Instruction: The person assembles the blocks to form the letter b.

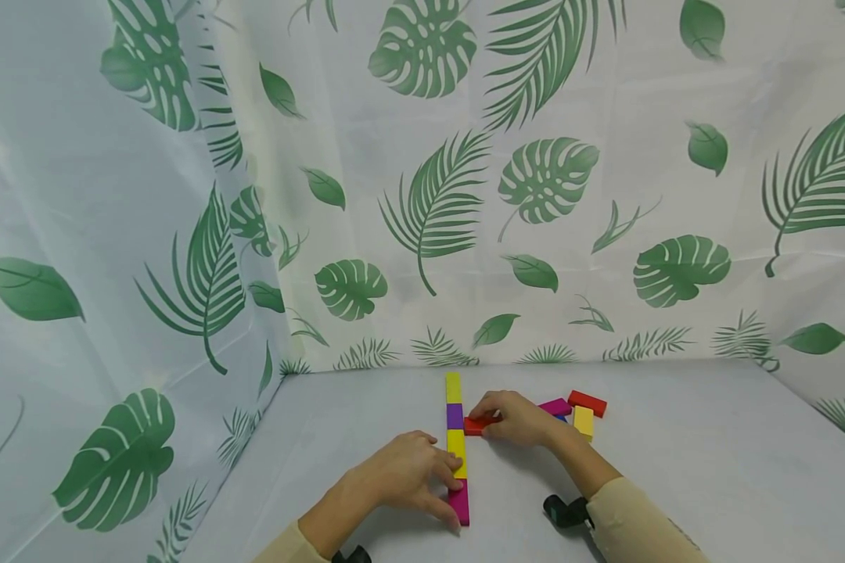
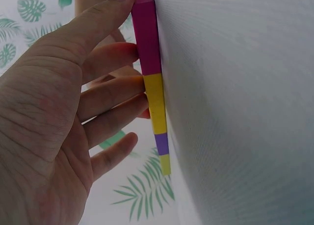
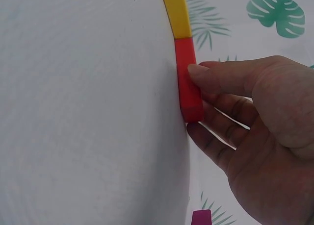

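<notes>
A straight row of wooden blocks lies on the table: a yellow block (image 1: 453, 387) at the far end, then a purple block (image 1: 454, 417), another yellow block (image 1: 457, 442) and a magenta block (image 1: 459, 512) nearest me. My left hand (image 1: 401, 469) rests on the near part of this row, its thumb at the magenta block and fingertips touching the magenta and nearer yellow blocks. With thumb and fingers, my right hand (image 1: 517, 418) pinches a red block (image 3: 188, 73). That block lies crosswise at the row's right side, its end close against the row near the purple-yellow joint.
Right of my right hand lie loose blocks: a magenta one (image 1: 555, 407), a red one (image 1: 587, 403), a pale yellow one (image 1: 583, 422) and a mostly hidden blue one (image 1: 560, 418). A leaf-patterned curtain (image 1: 465, 313) borders the white table (image 1: 676, 469) at the back and sides.
</notes>
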{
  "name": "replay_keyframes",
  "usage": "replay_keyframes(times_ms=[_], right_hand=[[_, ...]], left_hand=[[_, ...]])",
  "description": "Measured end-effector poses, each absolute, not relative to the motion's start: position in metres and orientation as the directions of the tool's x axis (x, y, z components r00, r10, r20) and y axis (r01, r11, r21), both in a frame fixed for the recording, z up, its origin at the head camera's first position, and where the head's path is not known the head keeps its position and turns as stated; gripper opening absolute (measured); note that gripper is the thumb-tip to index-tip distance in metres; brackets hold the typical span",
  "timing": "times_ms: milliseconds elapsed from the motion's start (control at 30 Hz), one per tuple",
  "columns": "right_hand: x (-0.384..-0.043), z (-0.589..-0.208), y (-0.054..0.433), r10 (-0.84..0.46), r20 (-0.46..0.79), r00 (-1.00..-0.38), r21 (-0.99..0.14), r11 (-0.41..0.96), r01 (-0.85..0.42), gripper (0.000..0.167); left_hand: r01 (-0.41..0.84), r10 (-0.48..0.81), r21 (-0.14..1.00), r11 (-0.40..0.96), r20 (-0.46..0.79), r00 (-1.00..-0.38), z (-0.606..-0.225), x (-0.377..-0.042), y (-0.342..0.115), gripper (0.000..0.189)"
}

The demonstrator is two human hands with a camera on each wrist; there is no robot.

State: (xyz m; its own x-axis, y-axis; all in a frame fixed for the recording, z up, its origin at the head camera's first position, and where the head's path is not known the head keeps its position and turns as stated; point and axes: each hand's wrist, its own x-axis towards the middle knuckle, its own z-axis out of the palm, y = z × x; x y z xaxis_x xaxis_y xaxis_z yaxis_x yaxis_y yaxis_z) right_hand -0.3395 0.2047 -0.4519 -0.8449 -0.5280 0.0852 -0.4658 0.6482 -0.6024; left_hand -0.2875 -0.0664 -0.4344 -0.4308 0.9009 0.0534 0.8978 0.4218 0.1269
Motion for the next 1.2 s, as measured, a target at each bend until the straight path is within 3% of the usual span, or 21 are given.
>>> replay_keyframes(times_ms=[1200], right_hand=[[-0.3368,-0.4493,0.2031,-0.530,0.074,-0.845,-0.622,0.638,-0.455,0.028]], left_hand=[[0.908,0.909,0.106,0.405,0.062,-0.412,-0.4329,-0.2859,-0.0659,0.052]])
